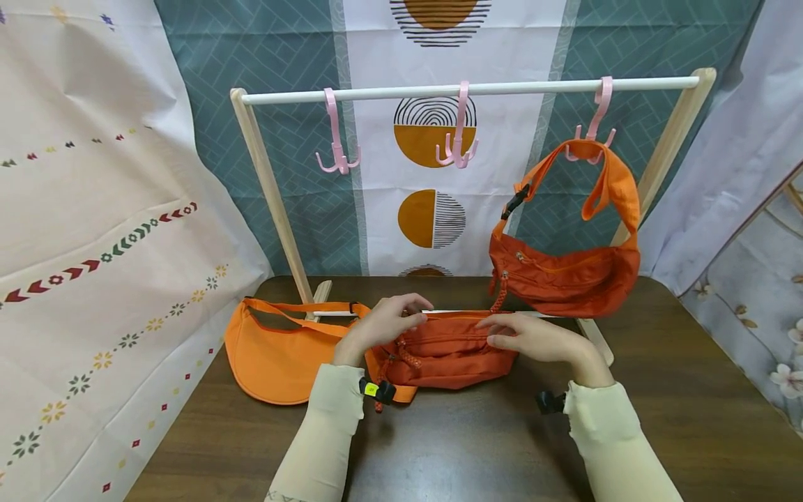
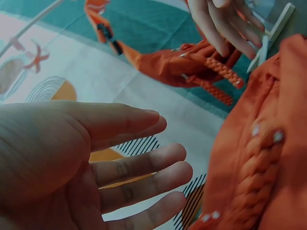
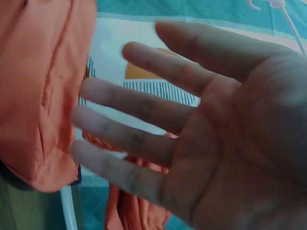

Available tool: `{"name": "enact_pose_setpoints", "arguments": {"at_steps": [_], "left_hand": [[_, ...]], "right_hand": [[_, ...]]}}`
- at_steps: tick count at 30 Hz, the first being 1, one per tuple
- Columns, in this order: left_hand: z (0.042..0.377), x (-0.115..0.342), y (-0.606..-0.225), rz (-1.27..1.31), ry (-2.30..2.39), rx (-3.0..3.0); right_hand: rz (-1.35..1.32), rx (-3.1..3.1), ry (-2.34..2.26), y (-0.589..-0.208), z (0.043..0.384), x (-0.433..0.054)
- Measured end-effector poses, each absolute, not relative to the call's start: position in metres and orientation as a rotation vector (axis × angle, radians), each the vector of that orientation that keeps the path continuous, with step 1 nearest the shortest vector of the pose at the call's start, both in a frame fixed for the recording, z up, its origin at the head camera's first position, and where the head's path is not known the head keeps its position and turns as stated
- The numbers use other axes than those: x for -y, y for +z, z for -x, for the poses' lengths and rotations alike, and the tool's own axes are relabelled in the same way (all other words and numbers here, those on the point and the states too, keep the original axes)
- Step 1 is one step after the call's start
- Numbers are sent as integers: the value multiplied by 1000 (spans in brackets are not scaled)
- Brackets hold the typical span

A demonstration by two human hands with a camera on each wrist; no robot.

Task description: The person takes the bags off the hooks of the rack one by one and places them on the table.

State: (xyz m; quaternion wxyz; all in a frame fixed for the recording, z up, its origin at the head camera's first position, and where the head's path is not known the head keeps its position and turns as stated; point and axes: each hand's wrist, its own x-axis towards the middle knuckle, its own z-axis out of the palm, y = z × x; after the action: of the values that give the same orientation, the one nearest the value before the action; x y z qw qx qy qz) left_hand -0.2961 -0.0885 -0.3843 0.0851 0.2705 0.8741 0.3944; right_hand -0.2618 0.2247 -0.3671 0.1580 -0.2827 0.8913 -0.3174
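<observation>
A dark orange bag [image 1: 461, 359] with zips and braided pulls lies on the table between both hands. My left hand [image 1: 385, 324] hovers by its left end, fingers extended and holding nothing; in the left wrist view the braided pull [image 2: 256, 172] hangs close to the fingers. Over the bag's right end is my right hand [image 1: 533, 338], its fingers spread and its palm bare in the right wrist view. Whether either hand touches the cloth cannot be told. A second dark orange bag [image 1: 564, 279] hangs by its strap from the right pink hook [image 1: 602, 111].
A lighter orange bag [image 1: 282, 355] lies on the table [image 1: 452, 446] at left, its strap running toward the middle bag. Behind stands a rack with a white rod [image 1: 401, 91] and wooden legs [image 1: 272, 195]. Two pink hooks, left [image 1: 335, 136] and middle [image 1: 461, 129], hold nothing.
</observation>
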Motion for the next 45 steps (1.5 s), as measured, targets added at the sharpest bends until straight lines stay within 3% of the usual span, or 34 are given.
{"name": "enact_pose_setpoints", "arguments": {"at_steps": [9,33,45], "left_hand": [[290,67,-386,-916,1135,-2600],[280,37,-389,-1028,1892,-2583],[275,30,-381,-1058,1899,-2593]], "right_hand": [[815,-2590,-984,-370,259,-219],[662,-3005,-1775,-331,242,-243],[732,-3139,-1702,-312,230,-250]]}}
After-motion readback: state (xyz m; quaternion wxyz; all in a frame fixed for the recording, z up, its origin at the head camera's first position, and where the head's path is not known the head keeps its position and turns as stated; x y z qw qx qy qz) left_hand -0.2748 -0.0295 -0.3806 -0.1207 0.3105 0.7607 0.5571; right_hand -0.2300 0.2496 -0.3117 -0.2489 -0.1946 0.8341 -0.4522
